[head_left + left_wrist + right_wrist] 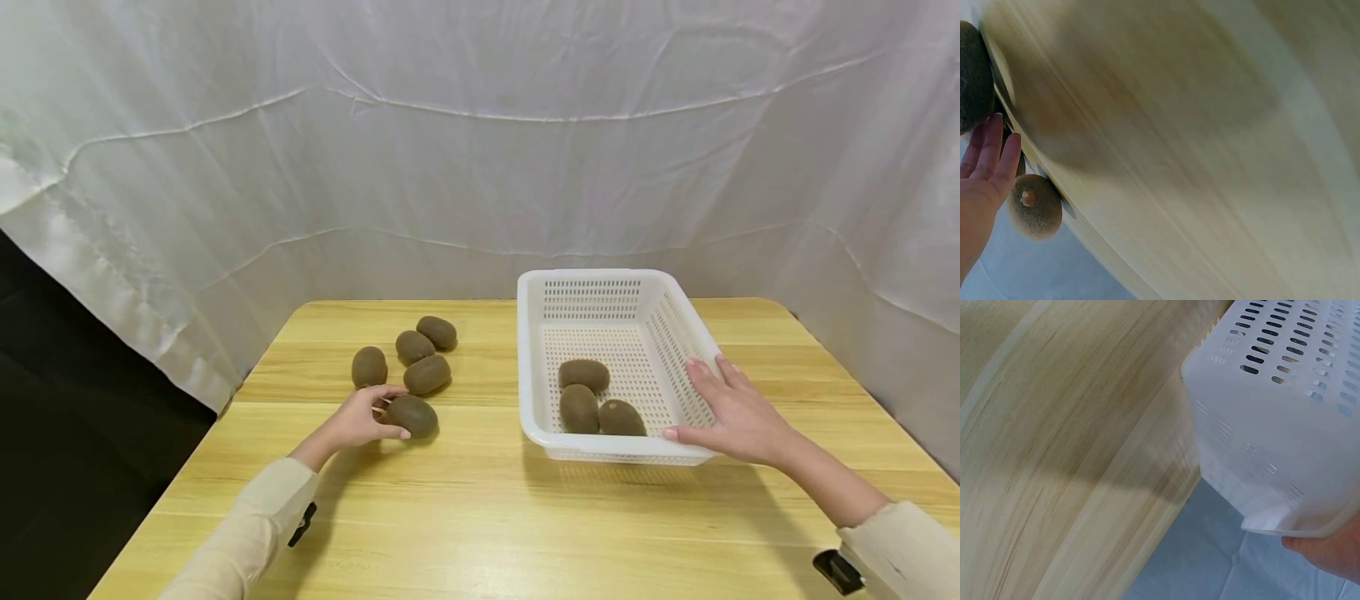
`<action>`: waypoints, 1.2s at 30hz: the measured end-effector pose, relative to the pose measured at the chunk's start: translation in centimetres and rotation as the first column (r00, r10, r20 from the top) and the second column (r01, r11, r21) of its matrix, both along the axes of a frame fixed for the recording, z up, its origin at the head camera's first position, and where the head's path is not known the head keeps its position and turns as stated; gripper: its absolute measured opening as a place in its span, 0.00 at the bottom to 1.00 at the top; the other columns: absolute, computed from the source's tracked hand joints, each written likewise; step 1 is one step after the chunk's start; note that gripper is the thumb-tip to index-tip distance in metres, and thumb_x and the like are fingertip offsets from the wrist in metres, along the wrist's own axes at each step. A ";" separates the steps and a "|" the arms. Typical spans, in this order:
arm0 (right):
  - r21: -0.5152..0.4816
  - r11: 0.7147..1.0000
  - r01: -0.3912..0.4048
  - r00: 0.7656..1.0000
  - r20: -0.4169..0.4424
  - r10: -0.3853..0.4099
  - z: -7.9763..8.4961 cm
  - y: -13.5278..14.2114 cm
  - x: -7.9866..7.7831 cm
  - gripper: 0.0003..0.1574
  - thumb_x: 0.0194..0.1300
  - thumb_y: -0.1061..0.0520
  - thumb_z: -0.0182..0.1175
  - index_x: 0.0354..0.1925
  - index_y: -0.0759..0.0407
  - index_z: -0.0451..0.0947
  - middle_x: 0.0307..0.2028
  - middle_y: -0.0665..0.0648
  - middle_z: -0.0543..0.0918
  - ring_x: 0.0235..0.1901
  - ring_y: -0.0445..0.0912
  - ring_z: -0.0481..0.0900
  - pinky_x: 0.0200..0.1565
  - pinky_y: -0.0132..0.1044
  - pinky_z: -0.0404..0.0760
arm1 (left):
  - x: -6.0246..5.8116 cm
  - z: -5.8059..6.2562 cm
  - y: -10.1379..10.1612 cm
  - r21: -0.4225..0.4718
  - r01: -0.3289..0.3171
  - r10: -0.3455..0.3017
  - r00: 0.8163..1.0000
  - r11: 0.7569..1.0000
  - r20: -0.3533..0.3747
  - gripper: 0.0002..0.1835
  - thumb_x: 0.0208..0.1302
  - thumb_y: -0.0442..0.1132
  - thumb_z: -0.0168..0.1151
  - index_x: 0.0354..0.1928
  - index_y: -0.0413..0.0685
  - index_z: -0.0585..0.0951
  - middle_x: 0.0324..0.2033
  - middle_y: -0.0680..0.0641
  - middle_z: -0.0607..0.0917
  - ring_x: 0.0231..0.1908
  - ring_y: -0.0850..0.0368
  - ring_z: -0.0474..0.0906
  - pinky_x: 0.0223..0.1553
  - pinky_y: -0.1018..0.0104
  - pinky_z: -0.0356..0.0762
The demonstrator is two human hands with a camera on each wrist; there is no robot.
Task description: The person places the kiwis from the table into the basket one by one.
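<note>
My left hand [363, 419] has its thumb and fingers around one side of a brown fuzzy kiwi [414, 417], at the near end of a loose group on the table. In the left wrist view, those fingers reach up to a dark kiwi [974, 78], and another kiwi [1035, 206] shows its stem end below them. My right hand [742, 417] grips the near right corner of a white perforated plastic basket [531, 367], thumb at the front rim. Three kiwis, one of them upright-looking [579, 408], lie in the basket's near left part.
Several more kiwis [427, 375] lie close together on the wooden table [465, 517], left of the basket. Pale cloth [480, 167] hangs behind the table's far edge and along its sides. Something black [75, 400] is beyond the left edge.
</note>
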State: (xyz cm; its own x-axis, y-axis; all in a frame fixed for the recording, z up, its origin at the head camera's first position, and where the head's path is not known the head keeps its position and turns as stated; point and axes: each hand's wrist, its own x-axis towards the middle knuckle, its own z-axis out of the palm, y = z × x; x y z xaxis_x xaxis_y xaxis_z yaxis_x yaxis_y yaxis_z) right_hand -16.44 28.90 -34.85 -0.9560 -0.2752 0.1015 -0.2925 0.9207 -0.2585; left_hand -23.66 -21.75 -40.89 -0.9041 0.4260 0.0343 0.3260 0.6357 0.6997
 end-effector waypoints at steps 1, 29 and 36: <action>0.000 1.000 0.000 1.000 0.001 0.000 0.0 0.0 0.0 0.66 0.50 0.33 0.62 0.68 0.73 0.48 0.68 0.74 0.53 0.68 0.71 0.39 0.61 0.71 0.48 | 0.0 0.0 -0.1 0.005 0.007 -0.007 1.000 1.000 0.000 0.35 0.47 0.42 0.73 0.57 0.35 0.72 0.53 0.36 0.77 0.48 0.43 0.76 0.46 0.54 0.79; 0.005 1.000 -0.006 1.000 -0.010 0.006 -0.2 0.1 -0.1 0.66 0.50 0.32 0.62 0.68 0.74 0.48 0.67 0.75 0.53 0.68 0.72 0.39 0.61 0.70 0.48 | 0.4 0.1 0.5 0.078 -0.003 0.000 1.000 0.997 0.031 0.28 0.46 0.37 0.73 0.50 0.34 0.76 0.43 0.39 0.81 0.44 0.48 0.78 0.42 0.65 0.82; 0.003 1.000 -0.006 1.000 -0.001 0.006 -0.1 0.1 -0.1 0.67 0.50 0.32 0.62 0.68 0.75 0.46 0.67 0.76 0.52 0.68 0.72 0.37 0.62 0.69 0.47 | 0.4 0.6 0.9 0.131 0.000 -0.003 1.000 0.991 0.019 0.27 0.47 0.37 0.73 0.49 0.35 0.77 0.43 0.39 0.81 0.43 0.49 0.78 0.41 0.66 0.82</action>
